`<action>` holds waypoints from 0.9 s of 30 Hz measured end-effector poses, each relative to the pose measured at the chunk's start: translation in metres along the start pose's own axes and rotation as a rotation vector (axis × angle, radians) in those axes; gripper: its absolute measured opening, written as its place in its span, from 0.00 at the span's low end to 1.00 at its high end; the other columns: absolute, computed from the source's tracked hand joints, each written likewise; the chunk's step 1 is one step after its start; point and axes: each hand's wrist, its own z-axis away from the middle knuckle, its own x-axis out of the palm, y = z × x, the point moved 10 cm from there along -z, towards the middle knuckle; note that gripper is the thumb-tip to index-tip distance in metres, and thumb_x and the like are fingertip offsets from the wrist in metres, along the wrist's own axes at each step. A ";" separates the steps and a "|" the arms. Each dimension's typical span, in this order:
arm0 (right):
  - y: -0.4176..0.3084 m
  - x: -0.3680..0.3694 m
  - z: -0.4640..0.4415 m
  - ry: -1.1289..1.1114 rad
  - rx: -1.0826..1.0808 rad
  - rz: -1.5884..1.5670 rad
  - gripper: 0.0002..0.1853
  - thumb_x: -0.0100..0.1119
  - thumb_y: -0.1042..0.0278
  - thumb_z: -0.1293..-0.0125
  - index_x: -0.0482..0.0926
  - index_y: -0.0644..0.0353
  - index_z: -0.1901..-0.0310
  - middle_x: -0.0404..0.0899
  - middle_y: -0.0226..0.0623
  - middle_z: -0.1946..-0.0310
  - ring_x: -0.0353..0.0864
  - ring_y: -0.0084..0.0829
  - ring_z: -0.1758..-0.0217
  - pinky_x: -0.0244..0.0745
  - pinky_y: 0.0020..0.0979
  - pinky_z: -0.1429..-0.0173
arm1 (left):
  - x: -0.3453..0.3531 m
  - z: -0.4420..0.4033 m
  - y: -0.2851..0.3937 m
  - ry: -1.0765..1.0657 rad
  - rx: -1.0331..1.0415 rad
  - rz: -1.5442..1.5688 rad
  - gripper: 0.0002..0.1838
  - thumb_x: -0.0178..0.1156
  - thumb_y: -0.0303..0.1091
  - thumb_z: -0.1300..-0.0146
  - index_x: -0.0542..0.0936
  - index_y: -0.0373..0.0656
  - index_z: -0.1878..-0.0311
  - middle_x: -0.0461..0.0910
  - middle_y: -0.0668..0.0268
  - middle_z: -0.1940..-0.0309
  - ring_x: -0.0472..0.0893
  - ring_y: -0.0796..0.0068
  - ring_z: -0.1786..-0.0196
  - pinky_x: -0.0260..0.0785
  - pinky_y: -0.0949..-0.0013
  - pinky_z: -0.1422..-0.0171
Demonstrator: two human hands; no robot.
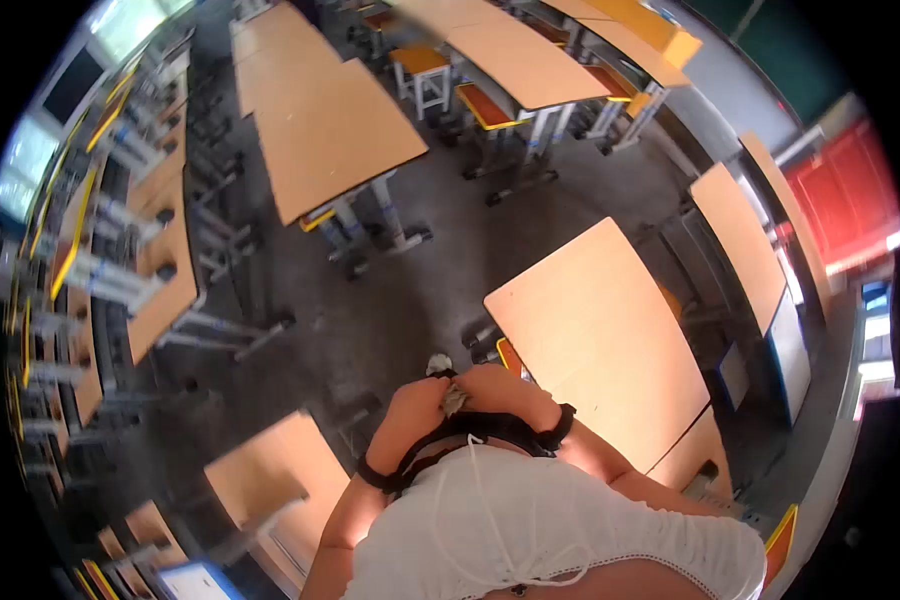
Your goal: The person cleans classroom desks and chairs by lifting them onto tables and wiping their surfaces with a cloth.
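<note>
Both of my hands are drawn together low in front of my body, with a black band on each wrist. A small crumpled greyish-brown cloth (454, 400) shows between them. My left hand (408, 415) is closed on one side of it, and my right hand (515, 392) is closed on the other. The single fingers are too small and blurred to make out. A white top (530, 510) with a drawstring fills the lower part of the view. Just beyond the hands, a light-coloured shoe (439, 363) stands on the floor.
A wooden desk (600, 330) stands close on the right, another desk (280, 455) at lower left. A long desk row (330, 130) lies ahead, with stools (420, 62) beside it. More desks with upturned stools (75, 235) line the left. A red door (850, 195) is at right.
</note>
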 end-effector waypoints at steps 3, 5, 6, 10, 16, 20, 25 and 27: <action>0.043 0.001 -0.001 0.183 0.111 0.001 0.12 0.55 0.60 0.48 0.79 0.60 0.68 0.79 0.49 0.70 0.78 0.49 0.64 0.73 0.43 0.61 | 0.000 -0.036 0.009 -0.141 0.082 -0.085 0.15 0.55 0.30 0.51 0.73 0.42 0.57 0.78 0.53 0.66 0.76 0.49 0.60 0.68 0.52 0.59; 0.082 -0.028 0.008 0.280 0.135 -0.060 0.12 0.55 0.60 0.49 0.79 0.59 0.68 0.79 0.48 0.70 0.78 0.49 0.64 0.72 0.43 0.61 | -0.010 -0.075 0.027 -0.162 0.171 -0.147 0.11 0.55 0.30 0.50 0.72 0.42 0.61 0.77 0.54 0.68 0.76 0.51 0.61 0.68 0.53 0.60; 0.085 -0.028 0.016 0.311 0.182 -0.088 0.12 0.55 0.61 0.49 0.79 0.59 0.69 0.79 0.48 0.70 0.78 0.49 0.65 0.72 0.43 0.62 | -0.007 -0.078 0.034 -0.185 0.206 -0.159 0.10 0.54 0.31 0.50 0.72 0.42 0.62 0.77 0.55 0.69 0.76 0.51 0.61 0.68 0.53 0.61; 0.146 -0.071 0.040 0.560 0.263 -0.096 0.13 0.56 0.62 0.50 0.79 0.59 0.65 0.78 0.46 0.70 0.77 0.48 0.62 0.72 0.42 0.59 | 0.001 -0.154 0.068 -0.215 0.482 -0.156 0.08 0.53 0.32 0.49 0.70 0.43 0.66 0.76 0.56 0.72 0.77 0.52 0.63 0.68 0.54 0.63; 0.176 -0.056 0.089 0.791 0.601 -0.204 0.11 0.55 0.68 0.48 0.80 0.56 0.63 0.79 0.42 0.66 0.78 0.44 0.60 0.71 0.39 0.54 | 0.034 -0.187 0.098 -0.483 0.667 -0.183 0.11 0.56 0.30 0.52 0.73 0.41 0.64 0.76 0.54 0.73 0.77 0.51 0.65 0.69 0.55 0.62; 0.177 -0.058 0.116 0.952 0.848 -0.079 0.12 0.52 0.74 0.49 0.79 0.57 0.61 0.80 0.41 0.65 0.78 0.42 0.60 0.71 0.40 0.53 | 0.050 -0.200 0.131 -0.438 0.939 -0.084 0.15 0.62 0.27 0.58 0.74 0.39 0.64 0.76 0.54 0.69 0.77 0.53 0.63 0.70 0.57 0.59; 0.208 -0.034 0.110 1.143 1.179 -0.009 0.13 0.54 0.71 0.48 0.79 0.52 0.60 0.80 0.34 0.65 0.79 0.35 0.58 0.69 0.37 0.50 | 0.073 -0.229 0.146 -0.451 1.248 -0.165 0.16 0.64 0.25 0.60 0.74 0.39 0.64 0.74 0.57 0.64 0.76 0.55 0.59 0.69 0.59 0.56; 0.254 0.000 0.086 1.055 1.330 -0.223 0.15 0.56 0.66 0.48 0.77 0.51 0.56 0.79 0.32 0.63 0.78 0.34 0.56 0.67 0.40 0.48 | 0.114 -0.254 0.126 -0.590 1.263 -0.275 0.14 0.62 0.28 0.55 0.74 0.38 0.63 0.75 0.55 0.63 0.75 0.52 0.58 0.69 0.57 0.55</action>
